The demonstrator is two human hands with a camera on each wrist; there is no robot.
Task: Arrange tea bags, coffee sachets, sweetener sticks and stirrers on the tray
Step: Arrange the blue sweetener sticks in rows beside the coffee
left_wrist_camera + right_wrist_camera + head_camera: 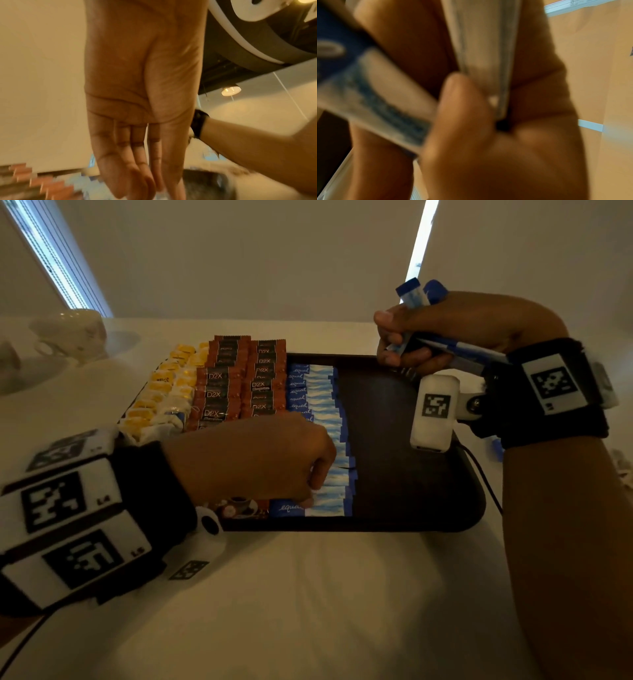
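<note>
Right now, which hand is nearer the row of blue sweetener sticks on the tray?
Left. The left hand rests fingertips-down on the near end of the sweetener row; the right hand hovers over the tray's far right corner, gripping spare sticks.

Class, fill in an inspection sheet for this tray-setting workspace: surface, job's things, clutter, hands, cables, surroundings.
Surface: white tabletop bearing a dark tray.
Job's things: on the tray, yellow tea bags at left, brown coffee sachets next, then a column of blue sweetener sticks; the tray's right part is bare; stirrers not seen.
Clutter: white cups beyond the tray's left end.
Hands: left hand touches the nearest sticks; right hand grips a bundle of sticks.
Cables: black lead by the tray's right edge.
Surroundings: pale walls, dim light.
</note>
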